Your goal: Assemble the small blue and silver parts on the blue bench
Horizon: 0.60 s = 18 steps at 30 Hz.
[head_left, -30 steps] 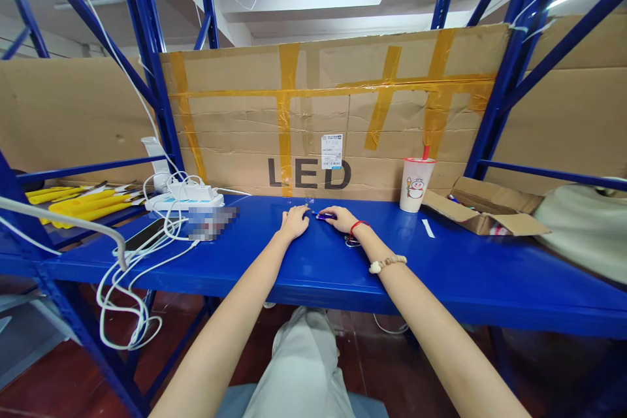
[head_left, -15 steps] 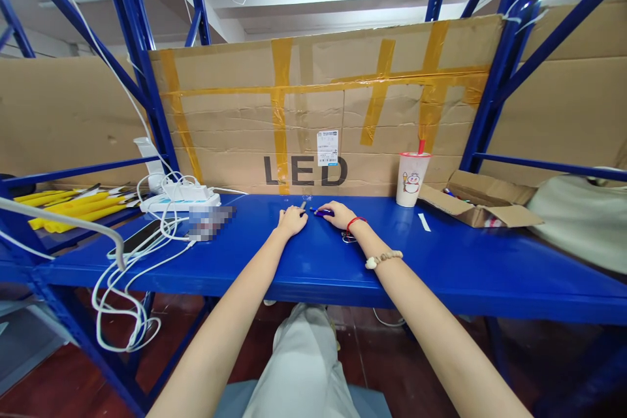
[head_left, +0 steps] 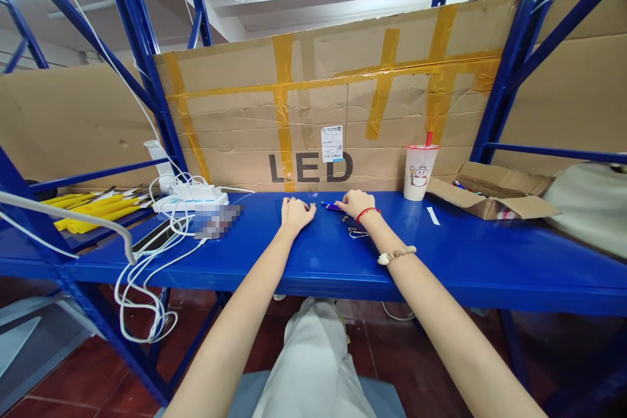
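Note:
My left hand (head_left: 296,214) rests palm down near the back of the blue tabletop, thumb apart from the curled fingers. Nothing shows in it, though its underside is hidden. A blue pen-like thing (head_left: 331,206) pokes out to the left from under the fingers of my right hand (head_left: 357,203), which are bent over it. Its far end is covered by that hand. Just below my right hand lie a metal clip or ring (head_left: 357,233) and a few small dark bits, too small to name.
A paper cup (head_left: 420,173) with a red straw stands at right, beside a white strip (head_left: 433,215) and an open cardboard box (head_left: 499,191). A power strip (head_left: 191,198) with tangled white cables and yellow-handled tools (head_left: 100,209) lie left. Taped cardboard (head_left: 235,124) backs the table (head_left: 323,268).
The view has shifted slightly. My left thumb has moved away from the fingers, and the small grey piece at them no longer shows. My right hand has moved slightly, uncovering more of the metal clip.

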{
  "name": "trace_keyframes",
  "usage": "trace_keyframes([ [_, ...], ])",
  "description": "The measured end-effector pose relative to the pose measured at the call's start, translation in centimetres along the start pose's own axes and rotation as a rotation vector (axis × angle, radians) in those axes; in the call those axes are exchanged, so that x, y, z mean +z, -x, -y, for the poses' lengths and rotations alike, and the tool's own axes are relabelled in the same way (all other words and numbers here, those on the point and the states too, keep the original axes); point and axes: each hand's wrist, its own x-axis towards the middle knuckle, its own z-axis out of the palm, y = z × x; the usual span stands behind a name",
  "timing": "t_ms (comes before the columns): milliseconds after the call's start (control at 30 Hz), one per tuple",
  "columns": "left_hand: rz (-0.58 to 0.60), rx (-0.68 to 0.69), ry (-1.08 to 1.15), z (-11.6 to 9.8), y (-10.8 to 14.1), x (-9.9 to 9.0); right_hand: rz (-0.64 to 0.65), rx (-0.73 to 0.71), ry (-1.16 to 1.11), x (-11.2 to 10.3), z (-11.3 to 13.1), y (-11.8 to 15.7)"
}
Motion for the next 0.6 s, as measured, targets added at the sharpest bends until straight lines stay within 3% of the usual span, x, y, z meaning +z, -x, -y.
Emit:
trace_keyframes([
  [233,0.057,0.105,0.026,-0.9,0.3,-0.5,0.090,0.010,0.040,-0.1,0.2,0.6],
  [433,0.114,0.150,-0.100,-0.5,0.2,-0.2,0.251,-0.140,-0.234,1.2,0.9,0.4],
  [600,0.211,0.244,-0.173,0.5,0.2,0.2,0.168,-0.174,-0.351,1.7,1.0,0.0],
])
